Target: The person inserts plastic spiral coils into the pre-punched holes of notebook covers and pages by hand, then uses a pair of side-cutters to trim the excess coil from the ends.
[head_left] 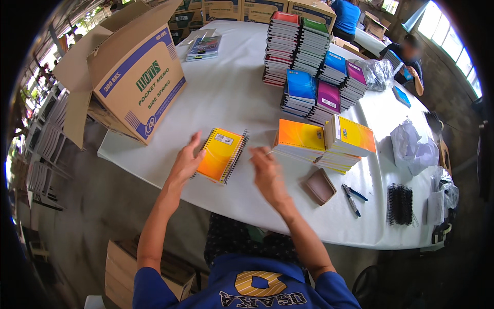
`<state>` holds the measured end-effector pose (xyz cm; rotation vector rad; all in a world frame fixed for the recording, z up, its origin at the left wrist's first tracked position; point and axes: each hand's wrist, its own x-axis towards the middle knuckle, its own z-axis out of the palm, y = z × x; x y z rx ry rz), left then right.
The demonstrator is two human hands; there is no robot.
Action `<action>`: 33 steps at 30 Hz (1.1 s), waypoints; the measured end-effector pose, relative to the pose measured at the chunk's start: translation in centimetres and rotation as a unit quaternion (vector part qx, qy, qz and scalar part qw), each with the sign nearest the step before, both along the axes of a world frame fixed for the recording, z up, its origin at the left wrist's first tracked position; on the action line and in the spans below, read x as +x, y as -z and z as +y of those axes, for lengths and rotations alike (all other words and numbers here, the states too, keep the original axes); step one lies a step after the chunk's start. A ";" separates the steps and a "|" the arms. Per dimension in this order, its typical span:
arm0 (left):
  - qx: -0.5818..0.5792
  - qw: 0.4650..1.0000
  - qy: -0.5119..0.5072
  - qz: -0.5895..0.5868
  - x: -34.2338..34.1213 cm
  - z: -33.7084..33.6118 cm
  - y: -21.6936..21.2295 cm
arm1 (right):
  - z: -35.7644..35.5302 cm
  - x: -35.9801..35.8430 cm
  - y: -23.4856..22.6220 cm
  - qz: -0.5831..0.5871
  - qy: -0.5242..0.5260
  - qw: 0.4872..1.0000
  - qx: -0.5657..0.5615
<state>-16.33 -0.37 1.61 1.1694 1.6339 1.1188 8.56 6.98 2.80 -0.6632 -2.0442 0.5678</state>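
Observation:
A small pile of yellow-and-orange spiral notebooks [220, 157] lies near the table's front edge, its coils running along the sides. My left hand [186, 160] rests against the pile's left edge with fingers stretched out and apart. To the right of the coils, my right hand [268, 172] is raised a little off the pile and blurred by motion; whether its bent fingers pinch anything cannot be made out. Beyond that hand stand two stacks of yellow-orange notebook blocks [301, 136] with no coils showing on the visible sides.
An open cardboard carton [141, 85] stands at left. Tall stacks of coloured spiral notebooks [303, 95] rise at the back. To the right are a small brown box [320, 186], pliers [353, 200], black coils [400, 205] and plastic bags [414, 147]. Another person [409, 56] sits at far right.

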 end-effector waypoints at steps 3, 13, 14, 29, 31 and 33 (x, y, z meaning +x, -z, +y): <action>0.133 0.956 -0.107 0.240 3.2 -0.9 -3.7 | 4.7 5.7 -2.1 -0.109 0.150 0.972 0.143; 0.131 0.958 0.130 -0.219 18.2 0.8 -0.4 | 3.0 9.0 -2.4 -0.142 0.184 0.948 0.218; 0.189 0.977 0.101 -0.013 20.0 0.5 -0.7 | 1.7 8.7 -3.2 -0.142 0.191 0.947 0.216; 0.112 0.925 0.323 -0.164 16.4 0.2 2.2 | -2.7 16.2 3.2 0.118 -0.096 0.902 -0.404; 0.094 0.940 0.287 -0.157 16.3 -0.1 2.8 | -3.3 15.0 4.2 0.124 -0.078 0.901 -0.409; 0.244 0.951 0.183 0.041 16.1 -0.4 2.7 | -3.6 14.3 3.5 0.117 -0.076 0.903 -0.407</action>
